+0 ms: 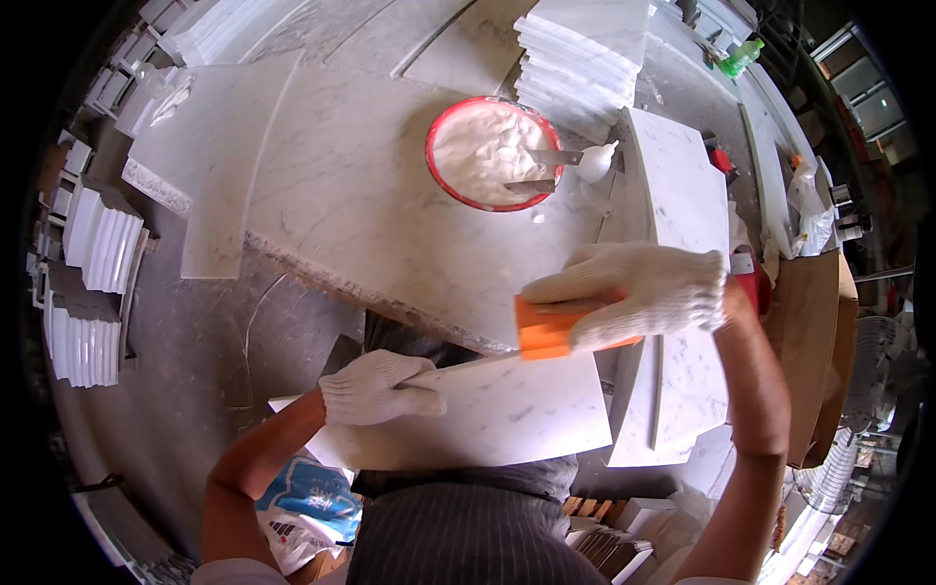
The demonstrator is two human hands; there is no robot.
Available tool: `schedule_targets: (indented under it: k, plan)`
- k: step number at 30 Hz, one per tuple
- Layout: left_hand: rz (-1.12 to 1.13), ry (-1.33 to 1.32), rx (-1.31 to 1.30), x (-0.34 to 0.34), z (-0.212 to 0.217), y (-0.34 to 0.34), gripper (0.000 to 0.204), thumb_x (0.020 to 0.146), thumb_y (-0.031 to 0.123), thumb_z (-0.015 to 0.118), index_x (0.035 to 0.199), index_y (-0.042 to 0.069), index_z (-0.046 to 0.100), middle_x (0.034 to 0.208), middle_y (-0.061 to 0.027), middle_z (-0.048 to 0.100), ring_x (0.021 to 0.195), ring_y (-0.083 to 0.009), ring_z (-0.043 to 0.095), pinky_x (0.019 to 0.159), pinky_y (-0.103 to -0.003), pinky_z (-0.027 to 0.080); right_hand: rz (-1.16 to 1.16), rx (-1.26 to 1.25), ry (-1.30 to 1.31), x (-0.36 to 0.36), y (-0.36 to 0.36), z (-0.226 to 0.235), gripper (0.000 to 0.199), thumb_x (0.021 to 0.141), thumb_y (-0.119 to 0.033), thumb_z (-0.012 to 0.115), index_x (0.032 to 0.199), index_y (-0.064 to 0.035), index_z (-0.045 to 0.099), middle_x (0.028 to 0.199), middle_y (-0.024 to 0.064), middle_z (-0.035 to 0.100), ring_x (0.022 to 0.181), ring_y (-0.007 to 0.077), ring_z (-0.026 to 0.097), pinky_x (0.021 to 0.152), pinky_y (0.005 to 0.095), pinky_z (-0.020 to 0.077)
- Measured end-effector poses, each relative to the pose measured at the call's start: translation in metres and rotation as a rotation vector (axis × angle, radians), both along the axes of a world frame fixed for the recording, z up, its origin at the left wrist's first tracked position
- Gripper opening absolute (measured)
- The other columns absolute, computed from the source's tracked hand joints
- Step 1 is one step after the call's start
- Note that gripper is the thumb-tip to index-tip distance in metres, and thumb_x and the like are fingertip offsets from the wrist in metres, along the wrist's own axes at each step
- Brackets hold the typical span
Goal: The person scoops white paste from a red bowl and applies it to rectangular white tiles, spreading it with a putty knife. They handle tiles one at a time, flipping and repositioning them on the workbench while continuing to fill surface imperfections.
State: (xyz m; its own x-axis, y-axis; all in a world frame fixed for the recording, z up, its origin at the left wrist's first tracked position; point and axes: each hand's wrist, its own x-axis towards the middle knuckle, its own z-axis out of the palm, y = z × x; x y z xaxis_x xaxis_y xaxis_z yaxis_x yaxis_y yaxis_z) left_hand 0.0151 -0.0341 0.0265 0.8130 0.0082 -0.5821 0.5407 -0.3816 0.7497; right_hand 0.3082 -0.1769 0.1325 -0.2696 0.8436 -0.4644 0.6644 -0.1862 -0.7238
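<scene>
A white marble tile with grey veins lies in front of me, between my body and the worktable. My left hand, in a white knitted glove, holds the tile near its left end, fingers over its far edge. In my gloved right hand is an orange flat rectangular pad, close to the tile's far right edge. Whether the pad touches the tile I cannot tell. Beyond, a red-rimmed bowl of white paste stands on the table, two metal scrapers stuck in it.
The stone worktable has a rough near edge. A white squeeze bottle lies beside the bowl. Stacked marble tiles stand behind, and more slabs line the right. A cardboard box is at far right.
</scene>
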Motion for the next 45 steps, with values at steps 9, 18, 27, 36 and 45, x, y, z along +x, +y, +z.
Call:
schedule_targets:
  k: [9, 18, 27, 36, 45]
  plan:
    - [-0.069, 0.027, -0.052, 0.011, -0.005, 0.000, 0.042, 0.087, 0.041, 0.069, 0.090, 0.000, 0.061, 0.078, -0.0163, 0.059, 0.074, -0.0249, 0.058, 0.072, -0.036, 0.045, 0.026, 0.009, 0.047, -0.004, 0.003, -0.038, 0.057, 0.086, -0.047, 0.071, 0.130, -0.0107, 0.064, 0.111, 0.0137, 0.070, 0.100, 0.0205, 0.067, 0.090, 0.0335, 0.0502]
    - [-0.071, 0.038, -0.070, 0.013, -0.014, 0.002, 0.040, 0.087, 0.038, 0.069, 0.088, 0.000, 0.059, 0.075, -0.0124, 0.055, 0.074, -0.0209, 0.052, 0.073, -0.034, 0.044, 0.148, -0.088, -0.133, 0.006, 0.009, -0.040, 0.056, 0.086, -0.045, 0.072, 0.128, -0.0095, 0.065, 0.110, 0.0134, 0.070, 0.100, 0.0214, 0.066, 0.090, 0.0335, 0.0501]
    - [0.052, 0.038, -0.169, 0.009, -0.015, 0.007, 0.035, 0.086, 0.032, 0.068, 0.096, -0.001, 0.062, 0.080, -0.0075, 0.058, 0.080, -0.0123, 0.054, 0.076, -0.032, 0.045, -0.044, 0.069, 0.046, 0.027, 0.010, -0.020, 0.054, 0.085, -0.044, 0.073, 0.126, -0.0082, 0.065, 0.109, 0.0131, 0.071, 0.100, 0.0222, 0.066, 0.090, 0.0335, 0.0500]
    - [0.049, 0.037, -0.158, 0.008, -0.010, 0.002, 0.037, 0.086, 0.033, 0.069, 0.101, -0.001, 0.064, 0.084, -0.0116, 0.062, 0.082, -0.0166, 0.057, 0.078, -0.033, 0.045, 0.072, 0.023, -0.105, 0.017, 0.011, -0.041, 0.053, 0.085, -0.042, 0.073, 0.124, -0.0070, 0.066, 0.108, 0.0128, 0.071, 0.100, 0.0231, 0.066, 0.090, 0.0336, 0.0498]
    - [-0.088, 0.041, -0.092, 0.010, -0.014, 0.002, 0.042, 0.089, 0.037, 0.067, 0.110, 0.000, 0.064, 0.094, -0.0157, 0.067, 0.090, -0.0236, 0.064, 0.082, -0.035, 0.047, 0.104, 0.072, -0.149, 0.009, 0.010, -0.035, 0.052, 0.084, -0.040, 0.074, 0.123, -0.0058, 0.067, 0.108, 0.0125, 0.071, 0.100, 0.0239, 0.066, 0.090, 0.0336, 0.0497]
